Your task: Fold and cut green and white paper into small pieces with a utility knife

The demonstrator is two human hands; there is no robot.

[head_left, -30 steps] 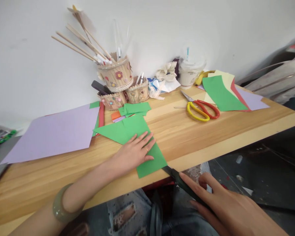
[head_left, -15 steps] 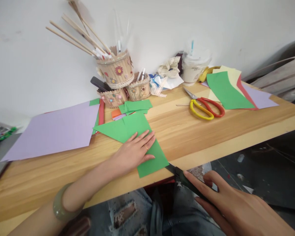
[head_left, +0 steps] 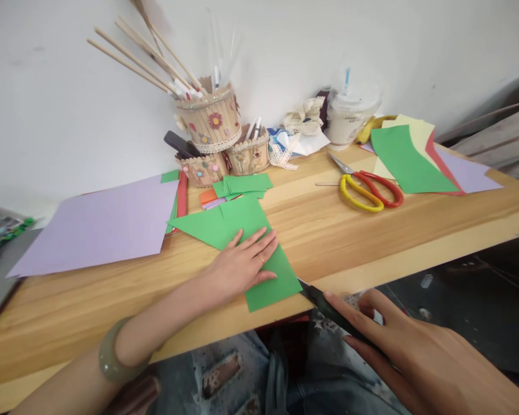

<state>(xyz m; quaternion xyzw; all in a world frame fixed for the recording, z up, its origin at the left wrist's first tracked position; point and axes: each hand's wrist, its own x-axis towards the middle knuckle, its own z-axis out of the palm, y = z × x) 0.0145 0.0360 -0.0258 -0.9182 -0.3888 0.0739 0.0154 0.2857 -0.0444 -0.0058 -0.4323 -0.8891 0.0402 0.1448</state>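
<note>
My left hand (head_left: 242, 265) lies flat, palm down and fingers a little parted, pressing on a bright green sheet of paper with angular edges (head_left: 281, 276). That sheet rests on the light wood-grained surface (head_left: 328, 242), its lower corners close to the front edge. My right hand (head_left: 419, 351) is closed around a long, narrow, dark-handled tool (head_left: 335, 317), index finger stretched along its top. The tool's tip is at the sheet's right-hand lower corner; I cannot tell whether it touches the paper. My hands are apart from each other.

To the left, a large lilac sheet of paper (head_left: 99, 227) covers most of a stack. Just beyond my green sheet are small green paper rectangles (head_left: 246, 183). Farther right lie metal scissors with yellow and red handles (head_left: 355, 174), near a fanned pile of coloured paper (head_left: 410, 161).
</note>
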